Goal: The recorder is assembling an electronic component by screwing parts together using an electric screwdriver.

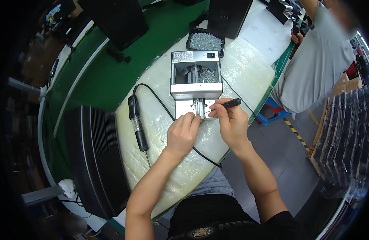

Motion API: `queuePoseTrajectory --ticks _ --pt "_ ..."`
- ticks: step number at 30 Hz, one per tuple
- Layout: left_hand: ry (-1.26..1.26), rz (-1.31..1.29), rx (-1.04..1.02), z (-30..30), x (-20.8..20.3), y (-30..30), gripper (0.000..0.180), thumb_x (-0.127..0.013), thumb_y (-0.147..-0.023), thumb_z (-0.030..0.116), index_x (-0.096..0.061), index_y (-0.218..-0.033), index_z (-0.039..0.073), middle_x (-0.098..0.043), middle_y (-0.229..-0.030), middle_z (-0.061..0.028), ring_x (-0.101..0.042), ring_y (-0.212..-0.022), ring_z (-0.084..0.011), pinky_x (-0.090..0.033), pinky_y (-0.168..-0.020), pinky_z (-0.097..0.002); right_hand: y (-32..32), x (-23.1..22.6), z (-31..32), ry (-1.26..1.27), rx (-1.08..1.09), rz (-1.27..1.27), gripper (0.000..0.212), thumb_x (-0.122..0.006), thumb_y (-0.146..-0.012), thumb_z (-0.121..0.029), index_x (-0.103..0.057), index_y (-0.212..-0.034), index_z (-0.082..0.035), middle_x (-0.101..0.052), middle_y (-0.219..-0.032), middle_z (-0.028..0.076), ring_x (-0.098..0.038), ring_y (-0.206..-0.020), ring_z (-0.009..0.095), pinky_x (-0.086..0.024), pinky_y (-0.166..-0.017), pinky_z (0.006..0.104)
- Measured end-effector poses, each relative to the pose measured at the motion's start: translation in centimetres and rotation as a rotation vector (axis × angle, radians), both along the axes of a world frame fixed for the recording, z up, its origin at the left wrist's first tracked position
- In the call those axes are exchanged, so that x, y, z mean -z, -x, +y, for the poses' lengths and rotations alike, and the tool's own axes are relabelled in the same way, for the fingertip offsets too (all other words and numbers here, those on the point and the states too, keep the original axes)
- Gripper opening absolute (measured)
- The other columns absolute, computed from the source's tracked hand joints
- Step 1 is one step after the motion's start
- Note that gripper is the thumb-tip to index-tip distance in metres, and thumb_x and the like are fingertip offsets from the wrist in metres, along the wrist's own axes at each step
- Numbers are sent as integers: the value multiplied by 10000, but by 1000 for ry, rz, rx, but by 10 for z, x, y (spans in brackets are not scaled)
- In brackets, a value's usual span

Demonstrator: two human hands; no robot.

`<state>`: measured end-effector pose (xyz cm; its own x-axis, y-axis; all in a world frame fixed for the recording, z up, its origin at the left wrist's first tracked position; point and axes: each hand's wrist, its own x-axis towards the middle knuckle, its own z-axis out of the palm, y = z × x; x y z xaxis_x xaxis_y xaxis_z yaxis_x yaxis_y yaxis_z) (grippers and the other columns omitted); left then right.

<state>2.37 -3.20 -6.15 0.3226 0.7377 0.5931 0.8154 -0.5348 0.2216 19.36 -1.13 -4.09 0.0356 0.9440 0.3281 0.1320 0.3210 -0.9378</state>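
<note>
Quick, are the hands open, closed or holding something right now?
Left hand: bunched at the front of the silver machine; can't tell if it grips anything.
Right hand: closed, holding a black-handled tool.

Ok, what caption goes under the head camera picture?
Left hand at the front of a silver machine, right hand holding a black-handled screwdriver.

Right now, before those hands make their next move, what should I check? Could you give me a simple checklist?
1. Right hand gripping the black-handled tool: ok.
2. Left hand at the front of the silver machine: ok; its exact grip is hidden.
3. Powered screwdriver apart from both hands: ok, lying to their left.
4. Screws inside the machine: ok, a heap shows.
5. Black switch set to off: cannot tell, too small.
</note>
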Motion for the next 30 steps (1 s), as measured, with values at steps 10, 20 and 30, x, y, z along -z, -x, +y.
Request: queuePoseTrajectory --ticks 10,20,30 --pt "-72 -41 -40 -2 11 -5 224 -806 -747 37 -708 -949 37 -626 -887 -73 -664 -727 -218 -536 -594 -324 4 13 -18 -16 50 85 136 -655 -1009 -41 -631 -1090 65 -728 -924 136 -759 -816 191 -596 -701 288" --pt "14 -89 -44 -6 17 0 192 -772 -807 22 -680 -974 5 -622 -939 -111 -673 -741 -247 -552 -614 -336 3 23 -26 -17 77 162 143 -629 -1025 -44 -621 -1102 76 -721 -972 148 -749 -832 192 -603 -721 293" --pt "394 -796 -312 -41 -13 25 85 -615 -1022 29 -674 -1015 -32 -712 -908 -80 -645 -689 -103 -533 -628 -244 7 9 -13 -69 6 114 157 -641 -1011 -25 -551 -1122 41 -719 -938 136 -744 -833 197 -600 -735 297"
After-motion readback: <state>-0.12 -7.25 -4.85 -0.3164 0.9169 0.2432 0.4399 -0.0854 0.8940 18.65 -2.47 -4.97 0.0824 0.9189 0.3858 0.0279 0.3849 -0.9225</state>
